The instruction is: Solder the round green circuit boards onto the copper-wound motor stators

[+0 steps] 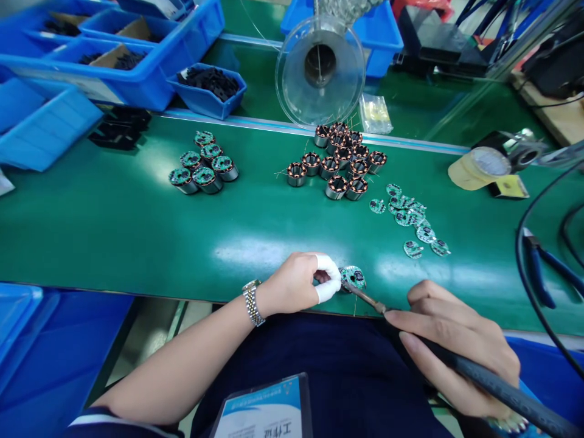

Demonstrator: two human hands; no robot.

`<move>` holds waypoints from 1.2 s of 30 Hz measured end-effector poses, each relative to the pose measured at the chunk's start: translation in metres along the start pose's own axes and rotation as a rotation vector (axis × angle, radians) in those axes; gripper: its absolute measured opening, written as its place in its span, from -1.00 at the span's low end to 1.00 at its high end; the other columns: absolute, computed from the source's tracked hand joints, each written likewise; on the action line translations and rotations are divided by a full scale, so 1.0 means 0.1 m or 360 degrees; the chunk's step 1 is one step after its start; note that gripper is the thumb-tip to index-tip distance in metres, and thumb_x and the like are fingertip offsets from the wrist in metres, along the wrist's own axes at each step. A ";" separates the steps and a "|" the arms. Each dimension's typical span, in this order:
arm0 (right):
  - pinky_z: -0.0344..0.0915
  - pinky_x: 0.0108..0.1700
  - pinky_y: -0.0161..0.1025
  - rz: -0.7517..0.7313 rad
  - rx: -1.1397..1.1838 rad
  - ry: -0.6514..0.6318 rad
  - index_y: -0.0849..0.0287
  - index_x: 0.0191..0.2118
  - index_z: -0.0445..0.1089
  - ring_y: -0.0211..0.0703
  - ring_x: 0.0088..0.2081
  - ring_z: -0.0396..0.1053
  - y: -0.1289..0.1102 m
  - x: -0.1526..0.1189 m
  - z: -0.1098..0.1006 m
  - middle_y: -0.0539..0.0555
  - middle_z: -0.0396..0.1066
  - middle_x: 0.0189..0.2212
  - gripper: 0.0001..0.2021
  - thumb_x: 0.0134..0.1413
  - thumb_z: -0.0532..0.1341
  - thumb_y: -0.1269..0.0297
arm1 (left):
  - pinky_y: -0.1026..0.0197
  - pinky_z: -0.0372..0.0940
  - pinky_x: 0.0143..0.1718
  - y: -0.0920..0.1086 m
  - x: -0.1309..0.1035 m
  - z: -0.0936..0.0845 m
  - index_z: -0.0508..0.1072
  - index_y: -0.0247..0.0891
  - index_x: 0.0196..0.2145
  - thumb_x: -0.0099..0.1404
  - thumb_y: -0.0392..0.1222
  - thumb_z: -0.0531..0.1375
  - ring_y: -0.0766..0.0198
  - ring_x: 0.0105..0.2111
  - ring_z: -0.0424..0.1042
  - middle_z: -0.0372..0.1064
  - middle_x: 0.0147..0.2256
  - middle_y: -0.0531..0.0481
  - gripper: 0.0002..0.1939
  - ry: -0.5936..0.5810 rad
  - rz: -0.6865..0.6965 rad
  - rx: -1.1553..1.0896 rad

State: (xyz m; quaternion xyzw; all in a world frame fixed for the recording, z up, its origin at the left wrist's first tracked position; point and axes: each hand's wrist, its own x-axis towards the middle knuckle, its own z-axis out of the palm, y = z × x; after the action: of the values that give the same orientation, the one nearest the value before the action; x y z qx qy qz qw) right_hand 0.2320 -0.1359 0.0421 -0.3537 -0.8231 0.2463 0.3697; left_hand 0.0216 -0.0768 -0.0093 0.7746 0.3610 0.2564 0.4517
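My right hand [460,340] grips a soldering iron [447,359] by its dark handle. The iron's metal tip reaches a round green circuit board [354,277] near the bench's front edge. The board appears to sit on a part mostly hidden beneath it, and a thin wire sticks out below. At the board's left edge, my left hand [305,281] is closed in a pinch, with white covers on thumb and forefinger. What lies between those fingertips is too small to make out.
Copper-wound stators [336,187] stand in a group behind the hands. Loose circuit boards [413,249] lie to the right, and stators topped with boards [207,179] to the left. Further out are a clear fume funnel [292,79], blue bins [228,106], a yellowish tub [469,173] and pliers [538,274].
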 end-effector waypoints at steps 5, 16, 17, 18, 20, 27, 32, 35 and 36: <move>0.24 -0.43 -0.17 0.0009 0.0011 -0.0011 0.32 -0.23 0.41 -0.23 -0.50 0.19 0.00 0.01 0.00 0.04 0.25 -0.59 -0.69 -0.17 0.14 0.63 | 0.33 0.27 -0.42 0.00 0.00 0.00 0.41 -0.30 -0.48 0.06 -0.37 0.12 0.38 -0.48 0.36 0.41 -0.46 0.02 -0.93 -0.0005 -0.0001 -0.0016; 0.25 -0.42 -0.14 0.0048 -0.0004 -0.0042 0.24 -0.18 0.39 -0.21 -0.49 0.21 -0.02 -0.01 -0.06 0.03 0.24 -0.59 -0.64 -0.18 0.14 0.62 | 0.33 0.27 -0.42 -0.01 0.00 0.00 0.41 -0.29 -0.48 0.07 -0.36 0.12 0.37 -0.48 0.36 0.41 -0.46 0.03 -0.93 -0.0010 -0.0013 -0.0012; 0.25 -0.41 -0.14 0.0046 -0.0016 -0.0049 0.24 -0.18 0.39 -0.20 -0.49 0.21 -0.03 0.01 -0.08 0.03 0.24 -0.59 -0.64 -0.17 0.14 0.62 | 0.33 0.27 -0.42 -0.01 0.00 0.00 0.41 -0.29 -0.49 0.06 -0.36 0.12 0.37 -0.48 0.36 0.41 -0.47 0.03 -0.93 -0.0009 -0.0016 -0.0010; 0.25 -0.42 -0.15 0.0036 -0.0026 -0.0048 0.24 -0.18 0.39 -0.20 -0.48 0.21 -0.05 0.02 -0.09 0.03 0.23 -0.59 -0.64 -0.17 0.13 0.62 | 0.33 0.27 -0.42 -0.01 0.00 0.00 0.41 -0.29 -0.49 0.06 -0.36 0.13 0.37 -0.48 0.36 0.41 -0.47 0.03 -0.93 -0.0008 -0.0019 -0.0005; 0.25 -0.45 -0.18 0.0014 -0.0043 -0.0031 0.23 -0.18 0.39 -0.21 -0.49 0.22 -0.06 0.04 -0.12 0.02 0.22 -0.61 -0.64 -0.16 0.13 0.62 | 0.33 0.27 -0.42 -0.01 0.00 0.00 0.41 -0.30 -0.49 0.05 -0.37 0.13 0.36 -0.48 0.36 0.41 -0.46 0.01 -0.93 -0.0007 -0.0018 0.0002; 0.35 -0.28 -0.17 0.0165 -0.0037 0.0173 0.15 -0.04 0.28 -0.17 -0.35 0.38 0.16 -0.08 -0.03 0.04 0.38 -0.45 -0.63 -0.02 0.13 0.54 | 0.34 0.27 -0.42 0.00 0.00 0.00 0.41 -0.32 -0.49 0.06 -0.38 0.12 0.37 -0.48 0.36 0.41 -0.47 0.01 -0.92 -0.0019 -0.0015 -0.0034; 0.26 0.04 -0.13 0.0169 -0.0073 -0.0301 0.15 -0.03 0.19 -0.13 0.00 0.29 0.35 0.06 0.12 0.15 0.36 -0.06 -0.63 0.01 0.14 0.53 | 0.33 0.27 -0.42 0.00 0.01 0.00 0.41 -0.31 -0.47 0.06 -0.38 0.12 0.37 -0.47 0.36 0.41 -0.45 0.01 -0.92 -0.0018 -0.0004 -0.0003; 0.24 0.07 -0.12 0.0199 -0.0058 -0.0440 0.14 0.02 0.13 -0.17 0.05 0.24 0.39 0.14 0.18 0.15 0.30 0.00 -0.63 0.07 0.09 0.49 | 0.32 0.27 -0.41 -0.01 0.01 0.00 0.40 -0.31 -0.48 0.06 -0.38 0.13 0.37 -0.47 0.36 0.40 -0.46 0.02 -0.93 -0.0007 -0.0019 0.0015; 0.24 0.06 -0.13 0.0206 -0.0061 -0.0446 0.14 0.02 0.13 -0.18 0.04 0.25 0.40 0.15 0.19 0.14 0.30 -0.01 -0.64 0.08 0.08 0.49 | 0.32 0.28 -0.40 -0.01 0.00 0.00 0.40 -0.31 -0.47 0.08 -0.37 0.13 0.37 -0.47 0.36 0.40 -0.46 0.02 -0.94 -0.0007 -0.0030 -0.0001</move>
State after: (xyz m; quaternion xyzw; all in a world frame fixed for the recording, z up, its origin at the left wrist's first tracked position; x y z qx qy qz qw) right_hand 0.2257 -0.1019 0.0100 -0.3752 -0.8467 0.3008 0.2279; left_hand 0.0210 -0.0768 -0.0103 0.7715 0.3673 0.2506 0.4550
